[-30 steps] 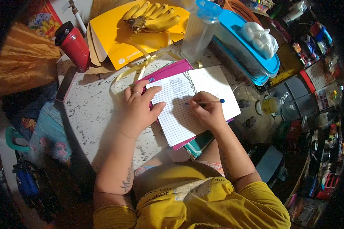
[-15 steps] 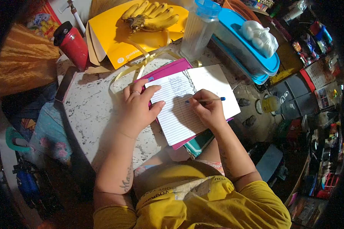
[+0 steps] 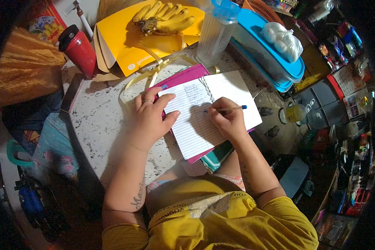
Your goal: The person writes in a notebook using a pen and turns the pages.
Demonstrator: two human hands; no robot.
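An open notebook with ruled pages and lines of handwriting lies on the marbled white table. Beneath it a magenta cover sticks out. My left hand rests with spread fingers on the notebook's left edge, thumb and forefinger on the page. My right hand pinches a pen with a blue end, its tip at the page near the spiral binding. The handwriting is too small to read.
Bananas lie on a yellow folder at the back. A red tumbler stands back left, near a phone. A clear pitcher and a blue-lidded container bearing a white bag stand back right.
The pen and my right hand have shifted slightly to the right along the page. My left hand has stayed in place.
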